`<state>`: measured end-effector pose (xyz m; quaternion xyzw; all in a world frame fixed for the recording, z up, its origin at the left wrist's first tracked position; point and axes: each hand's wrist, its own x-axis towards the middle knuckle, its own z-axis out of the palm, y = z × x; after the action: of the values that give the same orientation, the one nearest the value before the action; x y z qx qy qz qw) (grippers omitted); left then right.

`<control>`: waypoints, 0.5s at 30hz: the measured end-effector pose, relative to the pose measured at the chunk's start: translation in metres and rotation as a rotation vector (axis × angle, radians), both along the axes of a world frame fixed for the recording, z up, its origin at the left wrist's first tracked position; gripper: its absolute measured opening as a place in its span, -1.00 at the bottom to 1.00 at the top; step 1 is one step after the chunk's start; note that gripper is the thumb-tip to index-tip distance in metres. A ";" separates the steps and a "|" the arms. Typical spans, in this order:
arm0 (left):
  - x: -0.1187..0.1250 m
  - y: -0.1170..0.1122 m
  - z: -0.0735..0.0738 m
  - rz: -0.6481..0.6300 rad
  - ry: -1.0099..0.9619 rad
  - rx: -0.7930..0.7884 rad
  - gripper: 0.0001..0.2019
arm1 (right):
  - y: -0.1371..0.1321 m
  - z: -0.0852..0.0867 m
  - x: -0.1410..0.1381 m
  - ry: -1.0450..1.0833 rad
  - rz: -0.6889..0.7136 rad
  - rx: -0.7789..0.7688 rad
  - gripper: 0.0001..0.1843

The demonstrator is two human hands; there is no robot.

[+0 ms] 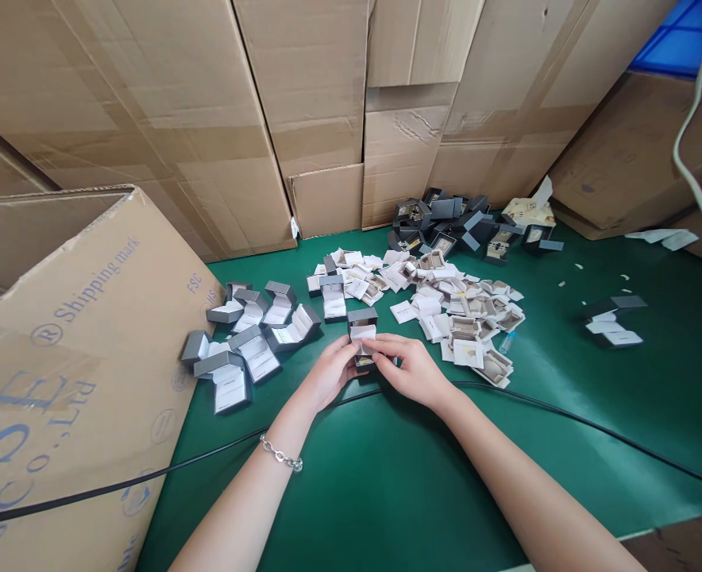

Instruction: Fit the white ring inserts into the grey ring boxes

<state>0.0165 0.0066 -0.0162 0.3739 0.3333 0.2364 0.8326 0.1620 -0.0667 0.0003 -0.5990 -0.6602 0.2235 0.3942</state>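
Observation:
A small hinged gift box (361, 316), dark grey with its lid up, stands at the middle of the table. My left hand (329, 372) is wrapped round its left side, thumb by the opening. From the right, my right hand (411, 369) pinches a white insert (364, 334) at the box's opening. Part of the box's lower half and its contents are hidden by my fingers. Just behind it stands another open grey box (333, 299) with a white lining. To the right lies a heap of white card inserts (440, 298).
Several open grey boxes (256, 353) stand at left beside a large carton (89, 373). Dark boxes (446, 222) are piled at the back against cardboard walls (327, 95). One open box (613, 322) sits at far right. A black cable (565, 413) crosses the green table (351, 492).

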 end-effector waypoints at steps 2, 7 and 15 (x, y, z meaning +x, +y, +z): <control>0.000 0.000 0.002 0.006 0.001 -0.004 -0.79 | 0.000 0.000 0.000 -0.017 -0.006 -0.001 -0.62; 0.001 -0.001 0.005 0.004 0.010 -0.010 -0.77 | 0.001 -0.001 0.000 -0.041 -0.024 0.006 -0.63; 0.001 -0.002 0.006 0.007 0.016 0.012 -0.78 | 0.000 0.000 -0.004 -0.046 0.028 0.034 -0.61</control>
<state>0.0177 0.0049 -0.0100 0.3795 0.3400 0.2383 0.8268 0.1582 -0.0668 0.0008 -0.5879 -0.6811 0.2036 0.3860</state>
